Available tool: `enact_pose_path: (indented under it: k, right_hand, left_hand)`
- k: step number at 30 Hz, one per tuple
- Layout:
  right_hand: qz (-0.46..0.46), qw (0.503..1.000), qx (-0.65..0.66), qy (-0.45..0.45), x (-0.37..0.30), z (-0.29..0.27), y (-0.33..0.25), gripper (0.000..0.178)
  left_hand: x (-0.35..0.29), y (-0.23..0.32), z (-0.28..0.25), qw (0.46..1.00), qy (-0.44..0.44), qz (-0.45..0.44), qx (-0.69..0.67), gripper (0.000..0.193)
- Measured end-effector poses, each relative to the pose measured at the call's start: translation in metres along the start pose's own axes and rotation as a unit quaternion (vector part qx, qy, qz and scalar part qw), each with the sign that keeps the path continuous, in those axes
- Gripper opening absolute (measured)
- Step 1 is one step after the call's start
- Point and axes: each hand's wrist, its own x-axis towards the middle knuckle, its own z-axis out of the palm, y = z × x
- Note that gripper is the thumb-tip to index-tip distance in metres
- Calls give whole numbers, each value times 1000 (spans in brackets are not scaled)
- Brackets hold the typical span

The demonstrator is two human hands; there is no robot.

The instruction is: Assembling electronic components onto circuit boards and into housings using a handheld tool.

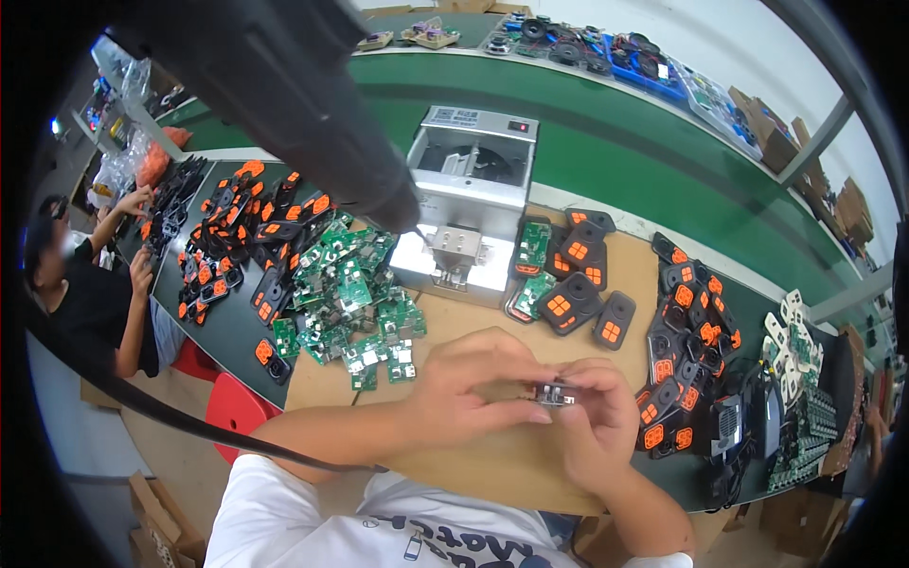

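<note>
Fingers of the left hand (481, 381) and right hand (603, 417) clamp a small part (556, 394) near the counter's (492, 473) front edge; light, steady pressure suits it

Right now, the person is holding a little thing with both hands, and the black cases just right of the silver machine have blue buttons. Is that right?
Not quite: the buttons on the black cases just right of the silver machine are orange, not blue, as the head view shows. The left hand and right hand do both hold the little thing.
</note>
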Motion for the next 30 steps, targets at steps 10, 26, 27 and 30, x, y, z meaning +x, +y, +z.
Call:
enact_pose_path:
  k: [10,26,27,30]
  right_hand:
    - [-118,977,-176,-1,-9,1,-2,27]
    - [306,892,331,36,6,-17,3,34]
    - [318,872,371,5,5,-22,11,38]
    - [328,822,464,8,5,-28,26,47]
  left_hand:
    - [1,12,-7,998,-5,62,27,39]
    - [136,119,-71,987,54,150,0,64]
    - [137,119,-72,991,-36,121,-33,62]
    - [136,90,-68,997,-16,28,-65,58]
